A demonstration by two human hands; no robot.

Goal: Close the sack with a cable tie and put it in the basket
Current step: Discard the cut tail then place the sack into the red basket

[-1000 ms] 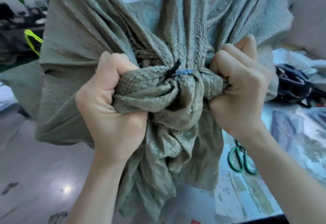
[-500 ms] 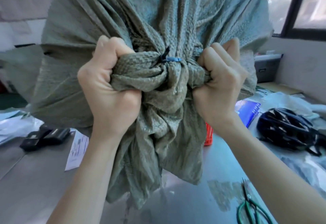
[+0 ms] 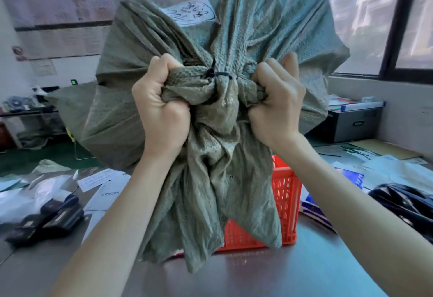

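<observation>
Both forearms reach up from bottom of frame. Left hand (image 3: pixel 161 107) clenched in a full fist on the gathered neck of the sack (image 3: pixel 257 46), fabric bunched out btw thumb and knuckles. Right hand (image 3: pixel 278 102) also fisted tight on the neck from the other side, thumb sticking up behind the cloth. Black cable tie (image 3: pixel 219 75) cinched round the neck btw the two fists, tail end poking up. Loose mouth of the sack hangs down below the hands in folds.

Sack is grey-green woven plastic, held up in the air above the table (image 3: pixel 304 273), not resting on it. Red slotted basket (image 3: pixel 284 203) sits on the table right behind the hanging folds, partly hidden by them.

Table is grey metal, shiny. Left side: black handheld devices (image 3: pixel 46 219), scattered paper slips (image 3: pixel 100 179). Right side: black helmet-like obj (image 3: pixel 403 205), blue booklet, more papers. Further back right, a grey box (image 3: pixel 351 123) under the window (image 3: pixel 375 20). Left wall has rows of posted sheets, too blurred to read.

White label (image 3: pixel 192 13) on the sack's upper face, handwritten marks in dark ink, circled, not legible.
</observation>
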